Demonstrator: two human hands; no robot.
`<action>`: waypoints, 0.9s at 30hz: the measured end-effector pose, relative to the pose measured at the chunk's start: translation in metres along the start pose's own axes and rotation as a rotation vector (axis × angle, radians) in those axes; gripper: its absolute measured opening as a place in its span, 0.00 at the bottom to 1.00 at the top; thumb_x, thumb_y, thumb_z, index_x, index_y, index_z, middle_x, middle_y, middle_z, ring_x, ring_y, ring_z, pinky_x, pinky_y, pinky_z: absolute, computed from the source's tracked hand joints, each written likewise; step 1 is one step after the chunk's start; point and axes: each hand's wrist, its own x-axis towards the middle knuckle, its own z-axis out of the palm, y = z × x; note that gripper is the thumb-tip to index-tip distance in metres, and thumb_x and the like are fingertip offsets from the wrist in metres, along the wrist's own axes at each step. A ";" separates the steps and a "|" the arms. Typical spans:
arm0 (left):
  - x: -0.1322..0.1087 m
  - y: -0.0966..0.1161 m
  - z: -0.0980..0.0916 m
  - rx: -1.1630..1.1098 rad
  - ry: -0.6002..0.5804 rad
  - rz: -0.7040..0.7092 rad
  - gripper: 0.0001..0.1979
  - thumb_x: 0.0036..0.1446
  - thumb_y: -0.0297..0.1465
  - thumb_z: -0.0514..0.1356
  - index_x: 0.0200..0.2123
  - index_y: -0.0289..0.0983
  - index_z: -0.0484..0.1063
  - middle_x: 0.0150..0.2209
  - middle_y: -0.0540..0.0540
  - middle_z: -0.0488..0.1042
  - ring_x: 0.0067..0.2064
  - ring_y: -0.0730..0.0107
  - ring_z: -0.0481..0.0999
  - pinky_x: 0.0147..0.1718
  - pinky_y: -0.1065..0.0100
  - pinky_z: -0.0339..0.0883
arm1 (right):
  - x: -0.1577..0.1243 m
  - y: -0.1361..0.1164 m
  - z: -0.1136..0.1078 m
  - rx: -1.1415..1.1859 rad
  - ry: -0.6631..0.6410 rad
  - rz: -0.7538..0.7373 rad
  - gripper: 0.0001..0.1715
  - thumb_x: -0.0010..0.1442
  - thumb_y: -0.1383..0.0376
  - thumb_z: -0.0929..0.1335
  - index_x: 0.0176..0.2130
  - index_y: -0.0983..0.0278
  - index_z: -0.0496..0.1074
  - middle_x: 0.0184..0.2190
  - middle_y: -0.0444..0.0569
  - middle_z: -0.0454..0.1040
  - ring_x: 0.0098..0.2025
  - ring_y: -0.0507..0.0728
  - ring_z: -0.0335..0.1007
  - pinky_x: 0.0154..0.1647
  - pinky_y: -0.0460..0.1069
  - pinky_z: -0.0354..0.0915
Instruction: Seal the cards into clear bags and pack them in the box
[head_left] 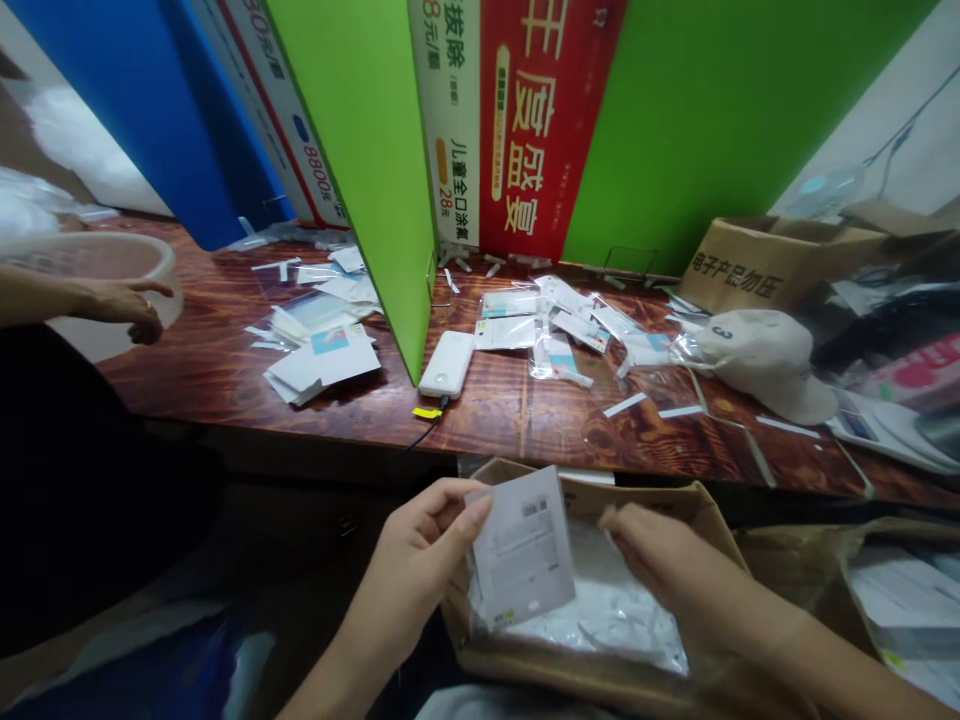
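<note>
Hands come first at the bottom of the frame. The left hand (pixel 420 560) pinches a white printed card (pixel 523 545) by its left edge, thumb on the face, fingers closed behind it. The right hand (pixel 664 565) sits just right of the card with fingers curled loosely downward into the box; whether its fingertips touch the card I cannot tell, and it grips nothing that shows.

Under both hands stands an open cardboard box (pixel 705 510), flaps spread, its floor covered with clear plastic sleeves and white paper (pixel 607 610). The card is held upright over the box's left half, just below the table edge. A second open carton (pixel 817 570) of papers lies at the lower right.

Above, the front edge of the wood-grain table (pixel 517 420) crosses the frame, with a bare strip along it. A white power bank (pixel 446 364) with a yellow-tipped cable lies near that edge, beside the foot of a green divider board (pixel 375 160). Loose packets (pixel 555 325) scatter at centre, a stack of white cards (pixel 322 365) at left, a beige cap (pixel 765 360) and a brown carton (pixel 750 265) at right.

At far left, another person's hand (pixel 124 300) rests on the rim of a translucent plastic bowl (pixel 97 265).
</note>
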 end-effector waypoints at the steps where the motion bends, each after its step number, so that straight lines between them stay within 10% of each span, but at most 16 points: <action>1: 0.000 0.001 0.001 -0.014 -0.013 -0.014 0.15 0.53 0.42 0.69 0.35 0.37 0.76 0.29 0.51 0.79 0.32 0.74 0.75 0.31 0.78 0.67 | -0.006 -0.002 0.007 0.045 -0.137 -0.002 0.13 0.60 0.70 0.62 0.33 0.62 0.74 0.26 0.45 0.75 0.26 0.53 0.72 0.27 0.45 0.64; 5: 0.000 0.001 0.009 -0.058 -0.105 -0.103 0.17 0.50 0.43 0.71 0.31 0.36 0.76 0.27 0.51 0.77 0.29 0.75 0.73 0.28 0.77 0.65 | -0.008 -0.013 0.001 0.235 -0.333 0.190 0.16 0.66 0.61 0.62 0.35 0.64 0.76 0.30 0.48 0.76 0.32 0.54 0.72 0.32 0.46 0.64; 12: -0.003 0.000 0.027 -0.049 -0.178 -0.201 0.17 0.48 0.41 0.72 0.36 0.36 0.76 0.28 0.49 0.78 0.29 0.74 0.75 0.28 0.76 0.67 | 0.007 -0.026 -0.006 0.762 -0.171 0.472 0.26 0.61 0.49 0.68 0.51 0.62 0.74 0.49 0.53 0.76 0.50 0.61 0.72 0.49 0.53 0.67; 21: -0.011 0.002 0.036 -0.200 -0.063 -0.413 0.21 0.36 0.41 0.77 0.34 0.37 0.80 0.28 0.46 0.81 0.29 0.67 0.79 0.28 0.70 0.73 | -0.002 -0.020 -0.006 1.025 -0.045 0.482 0.10 0.54 0.62 0.72 0.38 0.59 0.81 0.37 0.47 0.80 0.39 0.55 0.75 0.40 0.48 0.70; 27: -0.020 -0.003 0.028 -0.051 -0.173 -0.160 0.11 0.49 0.38 0.72 0.37 0.42 0.83 0.33 0.47 0.83 0.34 0.69 0.80 0.33 0.75 0.73 | -0.012 -0.024 -0.017 1.218 -0.045 0.505 0.12 0.47 0.71 0.71 0.31 0.57 0.83 0.27 0.44 0.78 0.28 0.49 0.70 0.28 0.41 0.64</action>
